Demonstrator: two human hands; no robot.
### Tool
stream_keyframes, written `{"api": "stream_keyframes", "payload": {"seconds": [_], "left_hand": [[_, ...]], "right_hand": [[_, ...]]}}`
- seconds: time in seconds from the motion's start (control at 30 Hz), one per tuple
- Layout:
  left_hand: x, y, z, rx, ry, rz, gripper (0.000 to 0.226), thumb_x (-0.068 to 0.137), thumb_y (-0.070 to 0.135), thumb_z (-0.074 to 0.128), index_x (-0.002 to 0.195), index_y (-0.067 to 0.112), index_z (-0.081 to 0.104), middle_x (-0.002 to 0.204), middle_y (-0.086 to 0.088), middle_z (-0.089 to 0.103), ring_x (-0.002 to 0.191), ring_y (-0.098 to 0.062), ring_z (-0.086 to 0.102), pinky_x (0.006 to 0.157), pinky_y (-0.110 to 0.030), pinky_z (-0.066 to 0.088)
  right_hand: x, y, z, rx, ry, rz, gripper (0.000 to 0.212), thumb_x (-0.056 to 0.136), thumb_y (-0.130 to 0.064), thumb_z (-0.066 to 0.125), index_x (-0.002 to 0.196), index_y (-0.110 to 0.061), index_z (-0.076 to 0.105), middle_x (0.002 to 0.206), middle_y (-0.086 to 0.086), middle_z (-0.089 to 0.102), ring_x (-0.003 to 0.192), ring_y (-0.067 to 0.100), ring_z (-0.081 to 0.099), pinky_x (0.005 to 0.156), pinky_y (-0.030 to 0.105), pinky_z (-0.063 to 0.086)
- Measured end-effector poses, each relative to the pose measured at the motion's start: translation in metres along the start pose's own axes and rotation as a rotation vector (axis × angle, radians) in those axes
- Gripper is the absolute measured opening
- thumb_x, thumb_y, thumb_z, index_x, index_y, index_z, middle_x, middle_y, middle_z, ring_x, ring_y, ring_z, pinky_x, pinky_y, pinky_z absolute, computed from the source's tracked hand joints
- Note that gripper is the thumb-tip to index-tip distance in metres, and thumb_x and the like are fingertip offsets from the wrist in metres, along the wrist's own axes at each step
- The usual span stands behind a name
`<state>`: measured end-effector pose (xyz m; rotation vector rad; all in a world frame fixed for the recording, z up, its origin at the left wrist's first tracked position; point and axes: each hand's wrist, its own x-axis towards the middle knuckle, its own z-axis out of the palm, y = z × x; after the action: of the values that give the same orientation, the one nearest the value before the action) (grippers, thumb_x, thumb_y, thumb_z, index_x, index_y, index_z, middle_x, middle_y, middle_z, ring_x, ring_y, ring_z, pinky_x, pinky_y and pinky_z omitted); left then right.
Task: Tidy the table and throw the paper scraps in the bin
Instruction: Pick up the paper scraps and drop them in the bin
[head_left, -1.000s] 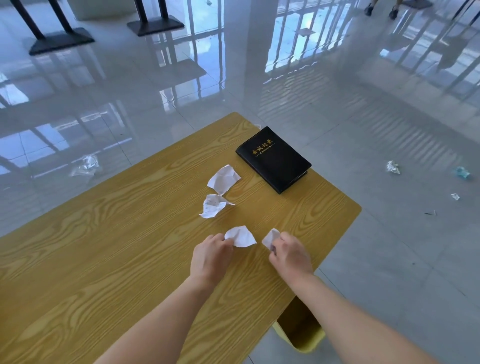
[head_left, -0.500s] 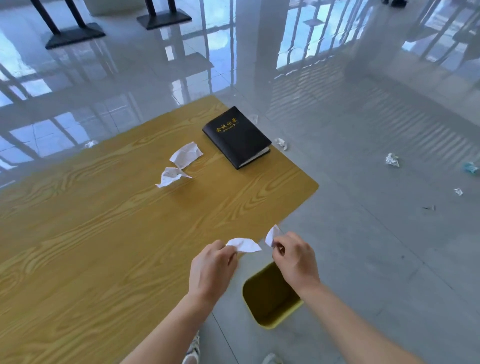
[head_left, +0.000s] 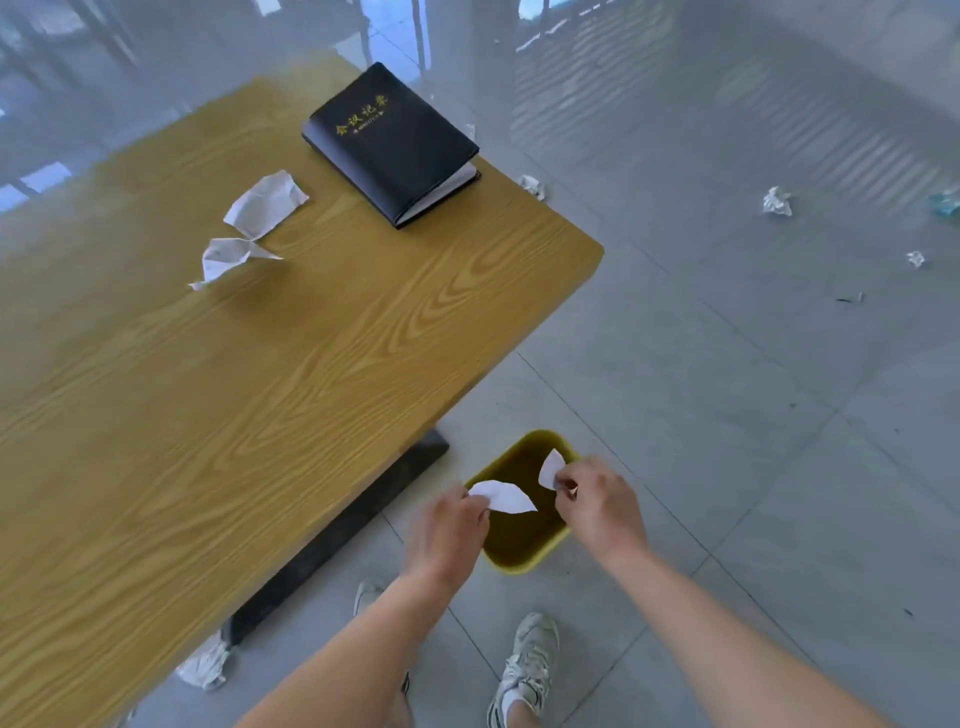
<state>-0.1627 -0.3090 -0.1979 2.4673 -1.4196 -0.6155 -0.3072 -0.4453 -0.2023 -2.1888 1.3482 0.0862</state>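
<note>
Your left hand (head_left: 447, 535) pinches a large scrap (head_left: 508, 498) and your right hand (head_left: 602, 512) pinches a small scrap (head_left: 550, 467) over the bin (head_left: 519, 567), neither dropped yet; a flat scrap (head_left: 266, 202) and a crumpled scrap (head_left: 228, 257) lie on the table (head_left: 311, 389) near the notebook (head_left: 389, 143), so you seem about halfway.

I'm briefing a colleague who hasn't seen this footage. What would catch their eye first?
Most likely the two hands low in the middle: the left hand pinches a larger paper scrap and the right hand a smaller paper scrap, both over the yellow bin on the floor. Next comes the black notebook at the far corner of the wooden table, with a flat paper and a crumpled paper lying left of it.
</note>
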Motion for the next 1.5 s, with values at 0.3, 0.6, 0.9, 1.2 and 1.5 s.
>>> {"api": "stream_keyframes", "payload": {"seconds": [0.3,0.6,0.9,1.2,1.5], "left_hand": [[0.032,-0.037,0.148,0.104,-0.183,0.013,0.026,0.1,0.027,0.047,0.098,0.02,0.072,0.077,0.005,0.054,0.063,-0.008,0.048,0.053,-0.015,0.026],[0.085,-0.051,0.253,0.248,-0.256,0.092,0.018,0.098,0.021,0.052,0.096,0.016,0.069,0.076,0.001,0.05,0.067,-0.012,0.045,0.053,-0.024,0.04],[0.1,-0.067,0.293,0.211,-0.246,0.088,0.021,0.099,0.028,0.052,0.115,0.028,0.065,0.095,0.005,0.058,0.077,-0.01,0.048,0.065,-0.02,0.045],[0.097,-0.06,0.258,0.23,-0.21,0.042,0.025,0.1,0.023,0.041,0.107,0.026,0.064,0.084,0.005,0.052,0.073,-0.012,0.045,0.066,-0.026,0.045],[0.067,-0.016,0.158,0.188,-0.176,0.064,0.021,0.099,0.027,0.04,0.104,0.028,0.06,0.085,0.007,0.052,0.074,-0.01,0.046,0.072,-0.027,0.048]], "right_hand": [[0.033,0.088,0.124,-0.008,-0.133,0.141,0.016,0.091,-0.02,0.055,0.098,-0.018,0.069,0.099,0.003,0.059,0.087,0.023,0.057,0.067,0.03,0.041],[0.082,0.129,0.212,-0.124,-0.209,0.037,0.024,0.093,-0.014,0.045,0.107,-0.018,0.064,0.106,0.003,0.056,0.102,0.023,0.051,0.075,0.033,0.044],[0.114,0.156,0.251,-0.152,-0.182,0.037,0.022,0.098,-0.021,0.044,0.111,-0.017,0.061,0.107,0.004,0.057,0.101,0.025,0.053,0.082,0.038,0.049],[0.107,0.148,0.216,-0.132,-0.232,0.109,0.025,0.096,-0.018,0.043,0.114,-0.019,0.061,0.11,0.001,0.057,0.104,0.023,0.051,0.078,0.038,0.051],[0.071,0.104,0.124,-0.082,-0.207,0.131,0.032,0.093,-0.023,0.047,0.124,-0.024,0.058,0.117,0.0,0.057,0.112,0.023,0.052,0.085,0.037,0.049]]}}
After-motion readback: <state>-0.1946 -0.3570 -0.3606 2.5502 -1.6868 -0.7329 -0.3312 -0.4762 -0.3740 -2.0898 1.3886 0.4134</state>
